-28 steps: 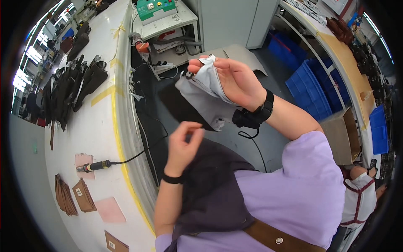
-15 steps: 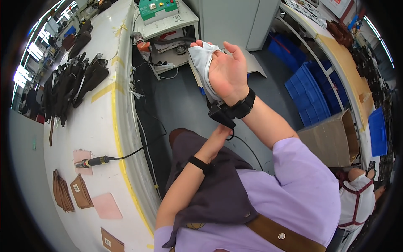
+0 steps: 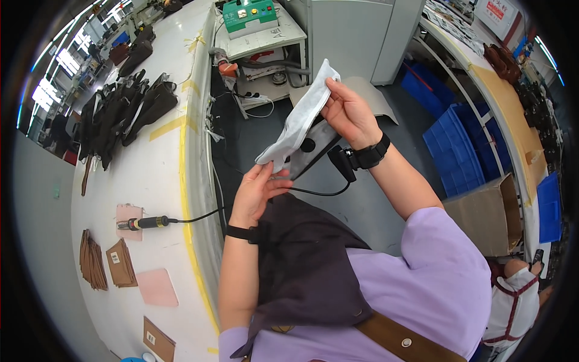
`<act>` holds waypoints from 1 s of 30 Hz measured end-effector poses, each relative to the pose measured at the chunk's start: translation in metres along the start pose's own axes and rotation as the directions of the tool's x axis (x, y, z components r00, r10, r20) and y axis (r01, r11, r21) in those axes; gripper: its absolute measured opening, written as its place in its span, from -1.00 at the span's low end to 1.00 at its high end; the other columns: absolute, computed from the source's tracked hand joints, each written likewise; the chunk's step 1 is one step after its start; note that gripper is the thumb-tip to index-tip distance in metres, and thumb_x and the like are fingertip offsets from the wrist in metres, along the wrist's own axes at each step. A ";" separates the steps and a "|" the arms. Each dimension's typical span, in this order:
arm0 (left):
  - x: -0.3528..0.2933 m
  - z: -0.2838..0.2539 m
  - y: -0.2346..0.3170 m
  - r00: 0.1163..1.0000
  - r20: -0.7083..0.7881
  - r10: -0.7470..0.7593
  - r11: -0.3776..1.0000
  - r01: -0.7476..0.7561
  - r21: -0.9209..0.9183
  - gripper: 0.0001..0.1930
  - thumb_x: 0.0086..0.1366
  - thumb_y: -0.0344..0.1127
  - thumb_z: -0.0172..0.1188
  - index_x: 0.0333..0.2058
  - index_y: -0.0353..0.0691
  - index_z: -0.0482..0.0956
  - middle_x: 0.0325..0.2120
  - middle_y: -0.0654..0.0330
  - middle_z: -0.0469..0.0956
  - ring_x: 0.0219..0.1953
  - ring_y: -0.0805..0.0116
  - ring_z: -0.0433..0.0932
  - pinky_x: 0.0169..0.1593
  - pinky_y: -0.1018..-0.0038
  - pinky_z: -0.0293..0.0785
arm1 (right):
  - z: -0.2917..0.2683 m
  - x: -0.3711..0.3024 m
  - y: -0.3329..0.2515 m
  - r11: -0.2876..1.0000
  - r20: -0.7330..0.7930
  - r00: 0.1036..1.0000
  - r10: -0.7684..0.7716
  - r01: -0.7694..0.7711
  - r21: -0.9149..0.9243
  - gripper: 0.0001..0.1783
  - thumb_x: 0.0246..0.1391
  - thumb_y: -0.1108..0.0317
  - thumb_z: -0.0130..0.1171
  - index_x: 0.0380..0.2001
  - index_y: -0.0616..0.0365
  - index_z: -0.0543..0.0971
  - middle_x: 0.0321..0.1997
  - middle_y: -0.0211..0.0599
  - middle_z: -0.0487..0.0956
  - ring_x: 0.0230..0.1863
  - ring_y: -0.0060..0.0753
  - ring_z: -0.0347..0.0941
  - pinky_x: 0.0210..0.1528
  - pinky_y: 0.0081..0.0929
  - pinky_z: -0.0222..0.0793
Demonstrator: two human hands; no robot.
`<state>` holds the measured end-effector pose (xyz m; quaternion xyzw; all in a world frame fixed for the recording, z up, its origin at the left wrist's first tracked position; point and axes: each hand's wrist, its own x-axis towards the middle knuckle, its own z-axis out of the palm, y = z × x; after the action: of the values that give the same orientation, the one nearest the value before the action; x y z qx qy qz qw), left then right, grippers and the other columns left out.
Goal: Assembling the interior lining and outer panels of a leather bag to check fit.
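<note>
A long, folded piece of white cloth is stretched at a slant in front of me, above the floor. My left hand pinches its lower end between thumb and fingers. At the upper end, my right hand grips the cloth with thumb and bent fingers. Just behind the cloth shows a grey strip with dark round spots; I cannot tell whether it is attached to it. Black bands circle both my wrists, and the right one carries a black box with a cable.
On the white table at left lie a corded hand tool on a pink pad, stacks of brown pieces and dark bundles. Blue crates and a cardboard box stand at right. Another person is at lower right.
My left hand has come up from beside my right wrist and taken the cloth's lower end. The cloth, earlier draped over my right fingers, is now stretched between both hands.
</note>
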<state>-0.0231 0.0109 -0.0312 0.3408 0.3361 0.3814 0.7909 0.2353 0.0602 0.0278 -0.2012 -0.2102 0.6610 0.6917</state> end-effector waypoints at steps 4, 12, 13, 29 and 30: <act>-0.009 0.010 0.019 0.994 -0.092 -0.061 0.842 0.101 0.530 -0.56 0.39 -0.07 0.08 0.10 -0.23 0.38 -0.33 0.11 0.60 -0.46 0.39 0.62 -0.38 0.57 0.53 | 0.011 0.001 0.007 0.999 0.106 0.994 0.002 -0.007 0.053 -0.85 0.25 0.39 0.09 -0.14 0.15 0.44 -0.10 -0.33 0.55 -0.04 -0.40 0.51 0.09 -0.35 0.46; 0.001 -0.002 0.013 0.793 0.067 0.605 0.327 -0.324 0.888 -0.72 0.34 -0.16 0.18 -0.30 -0.30 0.63 -0.33 0.29 0.42 -0.30 0.50 0.40 -0.15 0.54 0.36 | 0.043 -0.013 0.006 0.987 0.155 0.984 -0.087 0.064 0.148 -0.90 0.25 0.38 0.09 -0.18 0.04 0.44 -0.11 -0.39 0.53 -0.03 -0.38 0.47 0.18 -0.31 0.39; 0.000 0.001 0.015 0.700 0.088 0.709 0.296 -0.408 0.864 -0.74 0.36 -0.20 0.16 -0.37 -0.29 0.64 -0.32 0.29 0.36 -0.22 0.49 0.37 -0.05 0.55 0.29 | 0.045 -0.017 0.006 0.982 0.118 0.989 -0.094 0.072 0.176 -0.89 0.26 0.35 0.09 -0.17 0.01 0.45 -0.09 -0.41 0.53 -0.04 -0.38 0.47 0.20 -0.29 0.35; -0.055 0.067 0.038 0.589 0.427 0.687 -0.014 -0.576 0.817 -0.76 0.23 -0.21 0.25 -0.26 -0.28 0.59 -0.34 0.09 0.55 -0.27 0.17 0.51 -0.12 0.37 0.29 | 0.024 -0.015 0.037 0.967 0.372 0.918 0.137 -0.205 0.149 -0.56 0.39 0.04 -0.19 -0.07 0.16 0.50 -0.07 -0.26 0.61 -0.02 -0.30 0.54 0.10 -0.29 0.41; -0.061 0.069 0.038 0.627 0.378 0.681 -0.061 -0.466 0.883 -0.73 0.24 -0.20 0.24 -0.19 -0.27 0.59 -0.38 0.15 0.57 -0.30 0.21 0.52 -0.13 0.39 0.28 | 0.029 -0.018 0.039 0.966 0.375 0.916 0.144 -0.212 0.146 -0.56 0.39 0.04 -0.19 -0.07 0.16 0.50 -0.07 -0.26 0.61 -0.02 -0.30 0.54 0.10 -0.29 0.41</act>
<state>-0.0126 -0.0408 0.0530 0.8081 0.3825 0.4244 0.1434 0.1859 0.0443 0.0300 -0.0298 -0.2526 0.7635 0.5936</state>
